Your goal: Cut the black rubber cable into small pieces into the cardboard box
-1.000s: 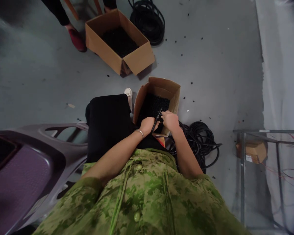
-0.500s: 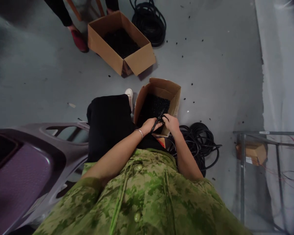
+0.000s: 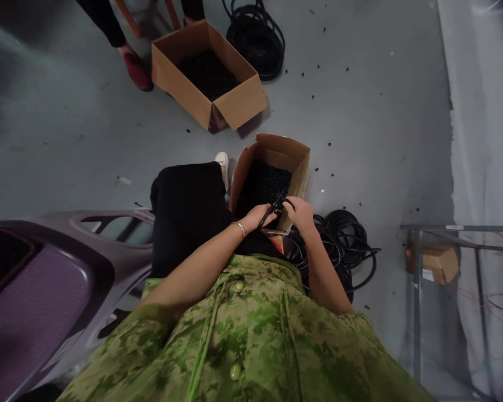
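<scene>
My left hand (image 3: 259,216) is closed around a thin black hose (image 3: 267,215), which slants up between my hands over the near end of an open cardboard box (image 3: 238,184). Small black pieces (image 3: 268,178) lie inside that box. Beside the hose my right hand (image 3: 299,212) is closed on a dark tool with a curved black handle (image 3: 291,203); it looks like scissors, though the fingers cover much of it. Both hands are close together, nearly touching.
A larger cardboard box (image 3: 241,107) with black pieces stands ahead, near a person's red shoe (image 3: 138,71). Coiled black hose (image 3: 347,240) lies at right, another coil (image 3: 257,42) beyond. A purple-grey chair (image 3: 46,301) is at left, a metal frame (image 3: 417,301) at right.
My right hand has shifted slightly to the right and the dark tool has turned between my hands. My left hand stays almost in place on the hose.
</scene>
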The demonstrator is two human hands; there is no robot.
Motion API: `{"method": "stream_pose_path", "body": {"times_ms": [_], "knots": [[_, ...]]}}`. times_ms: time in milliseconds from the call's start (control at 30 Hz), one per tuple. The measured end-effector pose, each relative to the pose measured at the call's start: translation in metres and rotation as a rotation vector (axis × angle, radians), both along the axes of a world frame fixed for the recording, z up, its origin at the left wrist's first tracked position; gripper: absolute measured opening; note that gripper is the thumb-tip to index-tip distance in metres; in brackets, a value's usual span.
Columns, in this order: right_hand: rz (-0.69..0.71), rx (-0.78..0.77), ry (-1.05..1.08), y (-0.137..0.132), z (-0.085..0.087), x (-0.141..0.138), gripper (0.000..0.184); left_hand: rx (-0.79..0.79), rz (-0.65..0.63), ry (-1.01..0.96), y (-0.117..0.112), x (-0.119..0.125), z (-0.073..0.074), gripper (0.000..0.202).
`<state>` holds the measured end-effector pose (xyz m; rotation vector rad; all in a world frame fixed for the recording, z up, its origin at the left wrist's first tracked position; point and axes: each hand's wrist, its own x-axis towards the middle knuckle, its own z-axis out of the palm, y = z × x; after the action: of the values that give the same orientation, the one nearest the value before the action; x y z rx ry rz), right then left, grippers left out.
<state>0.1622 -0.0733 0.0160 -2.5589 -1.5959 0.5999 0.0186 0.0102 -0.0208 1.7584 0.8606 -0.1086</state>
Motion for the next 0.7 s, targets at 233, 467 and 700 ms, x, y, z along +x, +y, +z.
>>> {"method": "stream_pose_path", "body": {"times_ms": [233, 467, 700], "knots": [[0.024, -0.041, -0.116, 0.001, 0.012, -0.008, 0.037, 0.225, -0.076, 0.079, -0.001, -0.004, 0.000, 0.022], [0.043, -0.090, -0.162, 0.001, 0.010, -0.009, 0.038, 0.273, -0.112, 0.149, -0.001, -0.003, 0.010, 0.035], [-0.003, -0.070, -0.157, 0.005, 0.011, -0.010, 0.037, 0.219, -0.041, 0.107, 0.000, -0.005, 0.012, 0.039]]}}
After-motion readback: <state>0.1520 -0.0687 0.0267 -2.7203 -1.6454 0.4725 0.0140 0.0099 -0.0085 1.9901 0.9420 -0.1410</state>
